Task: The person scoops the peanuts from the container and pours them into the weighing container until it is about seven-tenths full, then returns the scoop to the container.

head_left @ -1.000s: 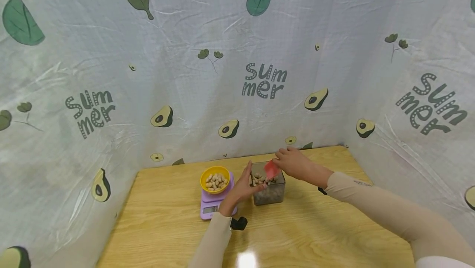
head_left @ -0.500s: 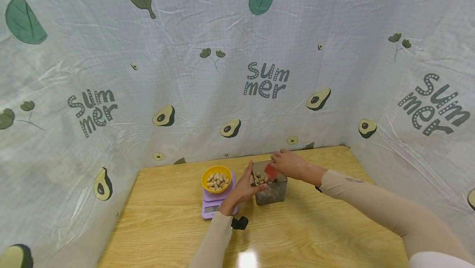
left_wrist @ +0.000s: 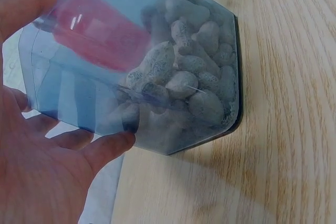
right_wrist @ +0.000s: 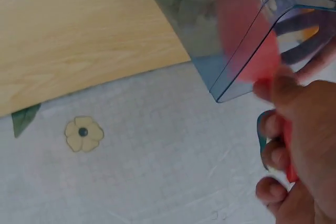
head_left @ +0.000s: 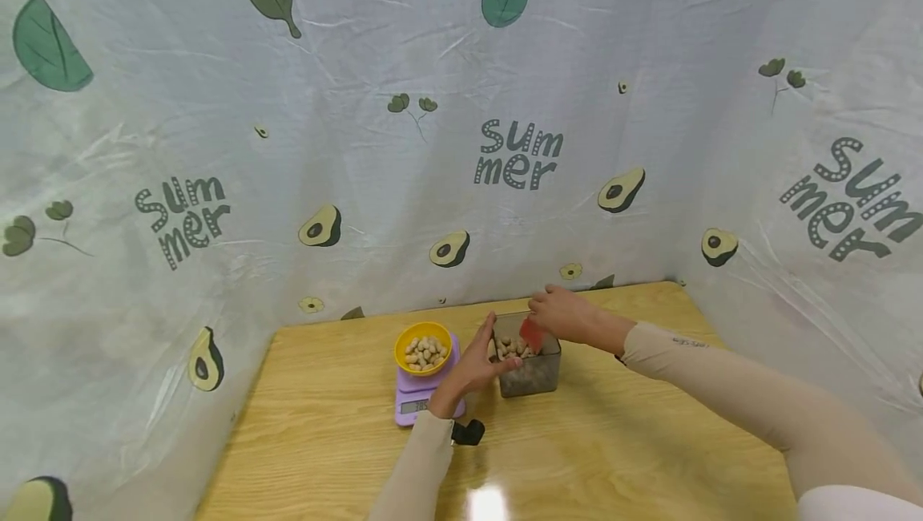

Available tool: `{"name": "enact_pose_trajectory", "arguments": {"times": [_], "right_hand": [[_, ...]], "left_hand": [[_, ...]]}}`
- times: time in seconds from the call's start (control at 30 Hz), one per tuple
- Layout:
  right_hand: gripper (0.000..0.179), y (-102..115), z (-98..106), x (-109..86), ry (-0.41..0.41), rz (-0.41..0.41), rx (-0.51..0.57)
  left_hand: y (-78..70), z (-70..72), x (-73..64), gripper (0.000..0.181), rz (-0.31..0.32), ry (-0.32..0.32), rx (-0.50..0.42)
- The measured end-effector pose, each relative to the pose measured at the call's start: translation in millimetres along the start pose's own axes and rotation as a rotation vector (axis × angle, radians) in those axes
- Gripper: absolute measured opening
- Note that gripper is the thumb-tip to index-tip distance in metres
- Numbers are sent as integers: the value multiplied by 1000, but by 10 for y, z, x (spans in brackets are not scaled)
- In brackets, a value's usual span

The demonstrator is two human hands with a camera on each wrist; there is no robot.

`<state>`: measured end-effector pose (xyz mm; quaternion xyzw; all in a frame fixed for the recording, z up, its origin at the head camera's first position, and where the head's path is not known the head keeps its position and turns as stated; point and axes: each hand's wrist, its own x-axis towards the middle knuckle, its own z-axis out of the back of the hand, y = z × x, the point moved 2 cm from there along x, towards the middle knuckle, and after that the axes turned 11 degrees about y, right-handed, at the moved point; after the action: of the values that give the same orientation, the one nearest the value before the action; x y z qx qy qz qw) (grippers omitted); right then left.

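Observation:
My left hand (head_left: 476,362) holds the near left side of a clear grey plastic box (head_left: 530,378), thumb on one side and fingers on another in the left wrist view. Unshelled peanuts (left_wrist: 191,72) fill the lower part of the box. In the right wrist view, my right hand (right_wrist: 310,135) grips the handle of a red scoop (right_wrist: 249,38), whose blade is inside the box. The scoop (head_left: 532,334) slants down to the peanuts, and its handle is mostly hidden by the hand in the head view.
Left of the box, a yellow bowl (head_left: 398,351) of peanuts sits on a purple kitchen scale (head_left: 411,383) with a lit display. The wooden table (head_left: 324,425) backs onto a white printed curtain (head_left: 375,184), which also hangs at both sides.
My right hand has brought the scoop a little left and lower into the box. My left hand keeps its hold on the box; the bowl and scale stay put.

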<state>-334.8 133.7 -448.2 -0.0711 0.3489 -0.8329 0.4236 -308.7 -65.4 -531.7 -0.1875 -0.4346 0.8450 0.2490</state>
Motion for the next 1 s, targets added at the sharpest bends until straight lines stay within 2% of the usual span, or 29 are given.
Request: {"name": "enact_pose_trajectory", "arguments": {"times": [0.07,0.2,0.3,0.47,0.63,0.8,0.9,1.0], "right_hand": [[30,8,2,-35,46,-18,-37],[35,113,-71,-18,74,-23,-62],[34,166,-166,-3,38,-12,-7],[23,142,-244,-35,-58,-24,159],[17,161,-239,14,-147,4,196],[13,145,-257,-3,-133,-19,314],[14,151,-258,-11,-110,-22,306],[17,166,-240,35,-141,4,244]], "left_hand": [[0,-14,9,110,8,8,-4],[-21,-30,11,108,7,6,-22],[-47,-46,9,105,4,8,-15],[-65,-77,8,106,1,19,4],[-65,-53,-2,108,-17,4,-13],[-54,-36,3,106,-8,4,-28],[-41,-35,9,106,-6,9,-23],[-30,-27,14,106,-9,0,-24]]}}
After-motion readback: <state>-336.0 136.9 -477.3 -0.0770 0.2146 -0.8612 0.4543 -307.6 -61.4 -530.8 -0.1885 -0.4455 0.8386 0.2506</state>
